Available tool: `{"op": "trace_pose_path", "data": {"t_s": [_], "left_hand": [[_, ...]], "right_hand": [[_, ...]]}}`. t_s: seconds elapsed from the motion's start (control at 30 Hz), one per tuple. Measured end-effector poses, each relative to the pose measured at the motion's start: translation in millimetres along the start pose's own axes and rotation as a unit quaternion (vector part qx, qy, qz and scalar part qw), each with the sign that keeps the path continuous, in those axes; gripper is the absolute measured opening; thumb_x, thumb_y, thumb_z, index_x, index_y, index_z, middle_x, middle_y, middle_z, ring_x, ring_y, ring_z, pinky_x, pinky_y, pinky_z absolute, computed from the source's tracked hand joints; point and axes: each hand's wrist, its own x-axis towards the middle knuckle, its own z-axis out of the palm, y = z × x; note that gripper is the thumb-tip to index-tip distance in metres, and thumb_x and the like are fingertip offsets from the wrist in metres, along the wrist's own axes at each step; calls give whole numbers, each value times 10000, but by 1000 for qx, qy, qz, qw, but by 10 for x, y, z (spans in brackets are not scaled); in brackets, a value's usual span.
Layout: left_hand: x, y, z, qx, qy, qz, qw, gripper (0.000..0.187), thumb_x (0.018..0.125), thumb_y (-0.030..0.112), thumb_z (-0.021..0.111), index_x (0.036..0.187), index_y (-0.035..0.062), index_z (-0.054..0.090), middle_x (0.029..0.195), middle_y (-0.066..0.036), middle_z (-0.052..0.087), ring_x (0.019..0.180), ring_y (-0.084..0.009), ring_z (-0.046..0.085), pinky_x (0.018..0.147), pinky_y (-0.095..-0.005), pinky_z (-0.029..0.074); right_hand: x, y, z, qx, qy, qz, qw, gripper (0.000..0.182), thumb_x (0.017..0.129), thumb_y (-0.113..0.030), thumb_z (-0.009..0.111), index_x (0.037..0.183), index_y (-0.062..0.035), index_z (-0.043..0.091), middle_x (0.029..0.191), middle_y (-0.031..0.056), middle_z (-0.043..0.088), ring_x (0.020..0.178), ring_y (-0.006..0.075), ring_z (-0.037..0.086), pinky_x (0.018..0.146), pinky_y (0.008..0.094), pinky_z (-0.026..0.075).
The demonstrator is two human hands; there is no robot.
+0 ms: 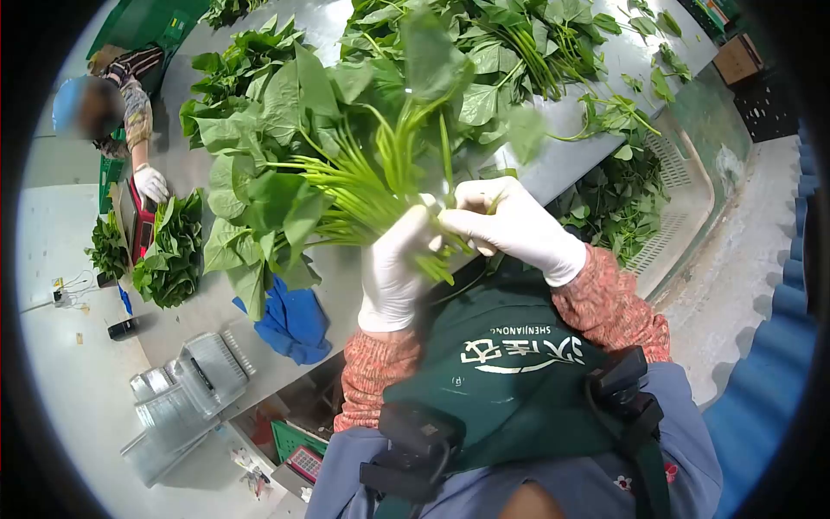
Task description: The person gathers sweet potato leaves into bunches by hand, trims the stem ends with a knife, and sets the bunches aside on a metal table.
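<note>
My left hand (391, 275), in a white glove, is closed around a bunch of leafy greens (367, 169). The bunch's pale green stems gather in the fist, and their cut ends stick out below it. Broad leaves fan out up and to the left, some blurred by motion. Close against the stems, my right hand (516, 227), also gloved in white, has thumb and fingers pinched together on a green stem (446, 156). Part of that stem is hidden by the fingers. Both hands are over the table's near edge, in front of the dark green apron (510, 363).
More greens (545, 39) are heaped on the metal table (341, 290). A blue cloth (290, 320) and clear plastic trays (203, 376) lie left. At right stands a pale basket (692, 182) holding greens. A co-worker's gloved hand (151, 183) touches a red scale (141, 227).
</note>
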Motion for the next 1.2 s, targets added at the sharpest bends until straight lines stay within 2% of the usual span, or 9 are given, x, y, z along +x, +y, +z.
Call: {"op": "trace_pose_path", "data": {"t_s": [0.3,0.47,0.6,0.67,0.77,0.9,0.93,1.03,1.2], "left_hand": [[157,107,-222,-140,0,63,988,169,895,75,618,1046,4,588,816,0,525,677,-102,464,666,-268,435],[91,168,-272,-113,-18,65,991,200,893,93,625,1066,-1,590,790,-15,525,675,-119,478,703,-302,468],[75,-7,-129,-62,-25,25,997,207,888,85,611,1069,-13,585,783,-17,506,683,-129,474,648,-289,423],[22,-15,-19,-14,-16,5,1000,199,888,107,598,1045,-11,569,700,-7,450,637,-143,436,648,-304,404],[-116,83,200,-11,-41,-39,998,129,899,121,574,969,14,555,727,-7,464,712,-143,460,678,-300,412],[-22,-20,-83,34,-68,-16,997,68,891,100,562,872,50,520,742,-6,462,715,-131,445,658,-294,398],[-42,-28,-56,51,-45,4,998,62,888,91,568,879,45,527,738,-3,456,688,-124,431,638,-279,382],[-34,-40,41,-9,12,-45,999,59,886,87,575,888,39,542,731,0,452,669,-117,420,622,-263,368],[-6,16,24,-7,10,-23,1000,157,892,105,579,1003,-4,556,696,9,419,630,-118,396,612,-264,365]], "right_hand": [[-385,87,-186,-39,323,-206,923,202,922,-159,625,945,41,649,736,15,610,626,104,586,557,269,463],[-424,153,-1028,686,24,-250,683,754,957,-352,554,1468,34,156,1290,222,488,974,225,589,821,316,517],[-193,54,-400,248,55,-188,949,649,901,-338,642,1352,57,393,1149,136,572,839,88,585,695,241,494],[-118,-166,-101,25,69,-142,987,516,866,-254,659,1267,33,508,1000,73,613,751,78,575,654,227,480],[79,-193,146,-260,112,-236,930,436,819,-178,696,1183,22,564,900,38,590,703,86,573,626,237,475],[87,-197,253,-187,119,-250,943,193,829,-138,679,969,-7,660,847,63,612,693,145,606,633,288,501],[172,-95,174,-337,160,-406,834,117,810,-88,667,912,-32,680,827,86,619,675,214,613,626,298,507],[114,-28,130,-468,214,-394,761,51,784,-61,673,823,-30,661,779,93,610,666,254,613,601,323,498],[43,47,29,-417,248,-459,744,80,790,-76,697,778,-39,627,704,99,571,603,249,590,553,334,476]]}}
